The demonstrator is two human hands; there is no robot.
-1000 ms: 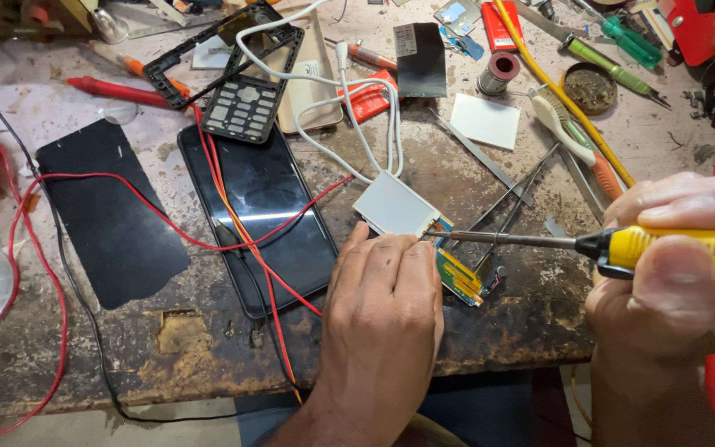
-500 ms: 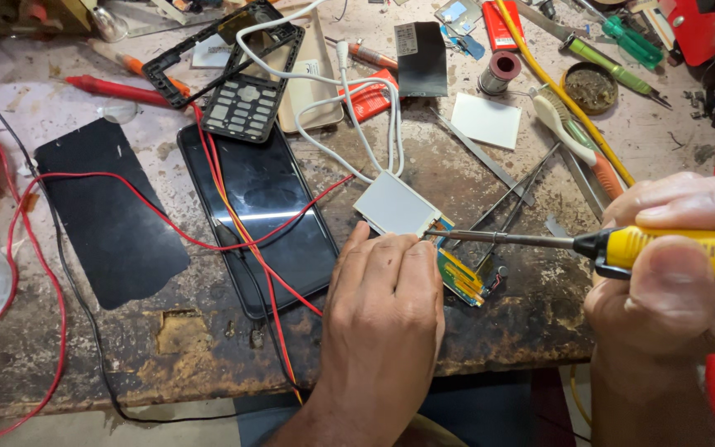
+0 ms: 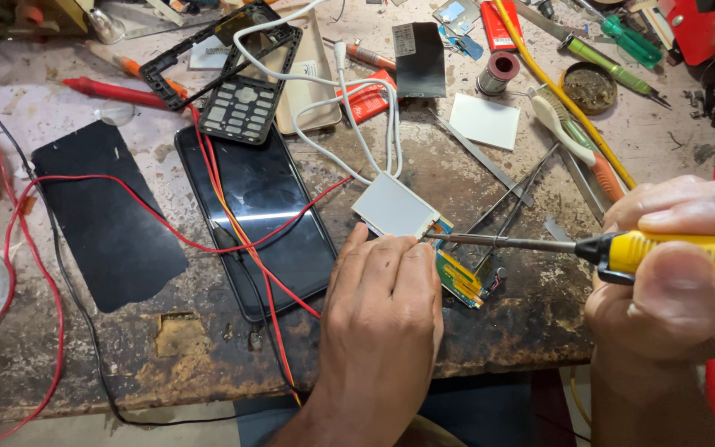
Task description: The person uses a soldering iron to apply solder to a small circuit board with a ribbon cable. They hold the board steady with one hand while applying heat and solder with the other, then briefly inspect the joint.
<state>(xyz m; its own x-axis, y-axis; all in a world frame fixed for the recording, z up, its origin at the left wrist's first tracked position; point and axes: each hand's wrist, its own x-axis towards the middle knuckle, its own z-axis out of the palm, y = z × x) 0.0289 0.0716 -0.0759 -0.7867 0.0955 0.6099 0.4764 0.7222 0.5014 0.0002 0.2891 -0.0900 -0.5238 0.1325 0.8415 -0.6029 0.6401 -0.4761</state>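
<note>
The right hand (image 3: 676,273) is clenched around a yellow-handled soldering iron (image 3: 680,255), its metal tip resting on the edge of a small circuit board (image 3: 461,277) with a pale screen (image 3: 392,207) attached. The left hand (image 3: 382,319) lies flat, fingers (image 3: 403,265) pressing the board down on the worn bench (image 3: 531,319). A black phone (image 3: 262,215) lies just beside, crossed by red wires (image 3: 208,178).

On the worn workbench (image 3: 84,364), the left hand (image 3: 382,306) presses on a small circuit board (image 3: 461,277) with its grey display (image 3: 395,207), while the right hand (image 3: 680,273) holds a yellow-handled soldering iron (image 3: 622,248) whose tip touches the board's edge.
</note>
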